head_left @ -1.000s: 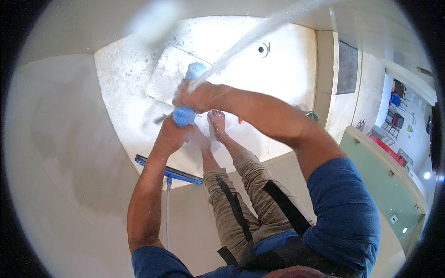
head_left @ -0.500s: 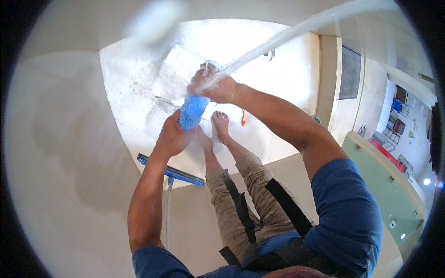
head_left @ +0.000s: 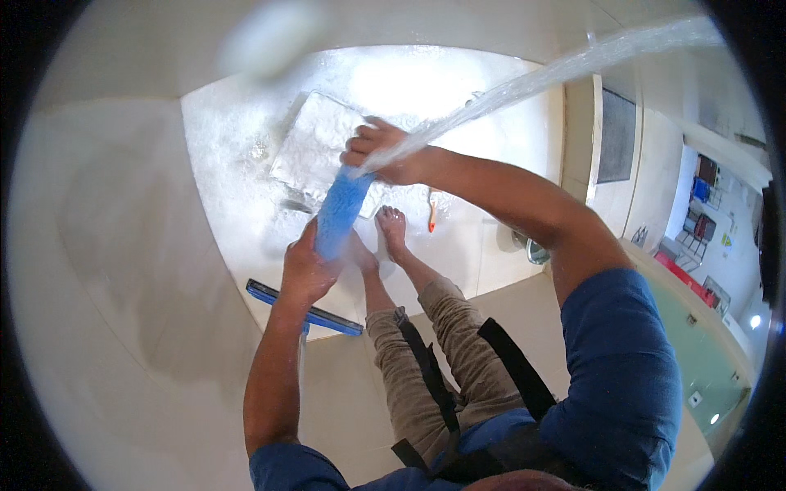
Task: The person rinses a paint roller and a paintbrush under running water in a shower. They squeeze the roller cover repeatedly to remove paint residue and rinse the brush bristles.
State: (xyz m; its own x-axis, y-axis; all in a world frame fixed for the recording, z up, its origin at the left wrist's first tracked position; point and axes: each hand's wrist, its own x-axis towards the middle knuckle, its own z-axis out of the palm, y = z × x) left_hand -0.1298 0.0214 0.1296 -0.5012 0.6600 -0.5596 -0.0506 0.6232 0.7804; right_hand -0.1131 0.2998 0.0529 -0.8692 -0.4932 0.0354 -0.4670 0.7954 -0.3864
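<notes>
A blue fuzzy cloth-like roll (head_left: 344, 214) slants between my two hands; I cannot tell its exact kind. My left hand (head_left: 309, 266) is closed round its lower end. At the upper end my right hand (head_left: 385, 154) grips it, fingers curled over the top. A thick stream of water (head_left: 532, 94) comes from the upper right and strikes at my right hand and that end of the roll. Below, a white squarish slab or cloth (head_left: 319, 135) lies in suds on the wet floor, partly behind my right hand.
A blue-headed floor squeegee (head_left: 337, 322) lies beside my left forearm. An orange-handled tool (head_left: 431, 214) rests near my bare foot (head_left: 391, 229). A round container (head_left: 536, 251) shows by my right arm. Beyond the wall at right are chairs (head_left: 702, 225).
More of the blue roll shows between my hands, which are farther apart. My left hand has come lower and my right hand slightly right. The round container has come into fuller view.
</notes>
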